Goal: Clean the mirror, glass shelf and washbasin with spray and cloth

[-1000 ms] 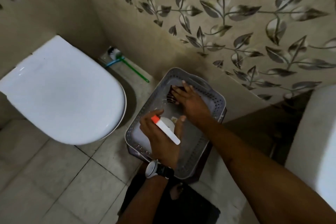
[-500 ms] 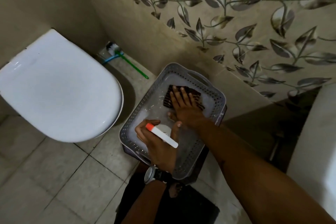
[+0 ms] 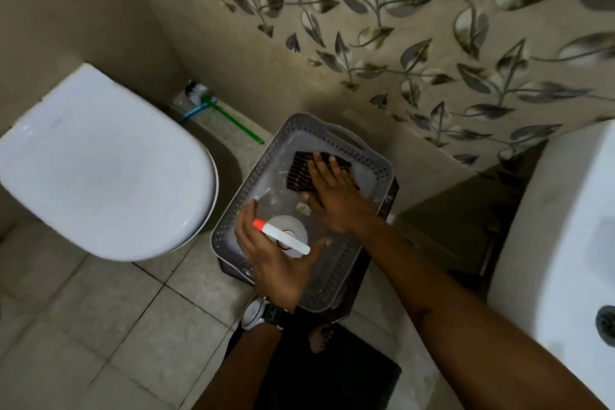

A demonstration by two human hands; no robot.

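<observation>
1. None of the three surfaces looks cleaned yet, in our judgement; we are still gathering supplies, and only the washbasin shows, at our right edge. Mirror and glass shelf are out of view.
2. Our left hand has its grip wrapped around the spray bottle, white with an orange nozzle tip, held over the basket.
3. Our right hand lies flat, fingers spread, on the dark striped cloth; nothing is grasped yet.
4. The grey perforated basket on the floor holds the cloth and a small pale scrap.
</observation>
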